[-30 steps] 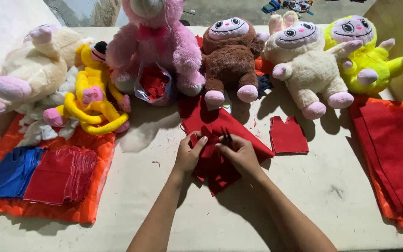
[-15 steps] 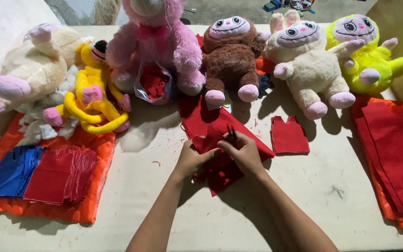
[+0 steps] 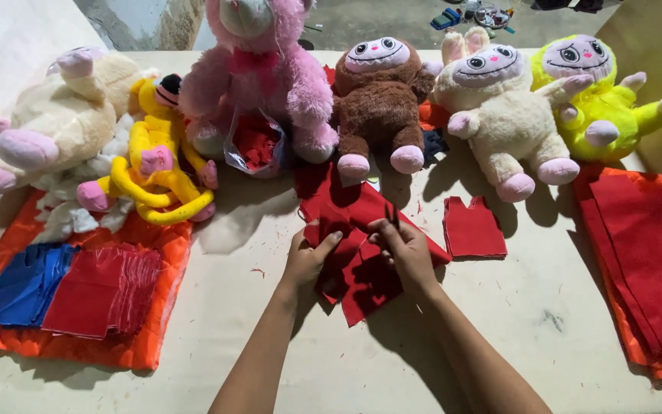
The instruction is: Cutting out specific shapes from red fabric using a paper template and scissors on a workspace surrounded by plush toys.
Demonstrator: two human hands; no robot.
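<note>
The left hand (image 3: 309, 257) lies flat, fingers spread, pinning the red felt pieces (image 3: 362, 268) on the worktop (image 3: 499, 322). The right hand (image 3: 404, 249), just beside it, pinches a thin dark tool (image 3: 389, 216) over the felt's upper edge.

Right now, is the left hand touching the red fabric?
Touching: the head view shows the left hand lying flat on the red fabric, fingers pressed onto it.

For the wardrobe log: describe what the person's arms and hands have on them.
Both forearms are bare as far as the frame shows, with no sleeve or cuff visible. The left hand and the right hand wear no gloves. No watch, bracelet or ring can be made out, though the fingers are small in this view. The nails look short and unpainted.
</note>
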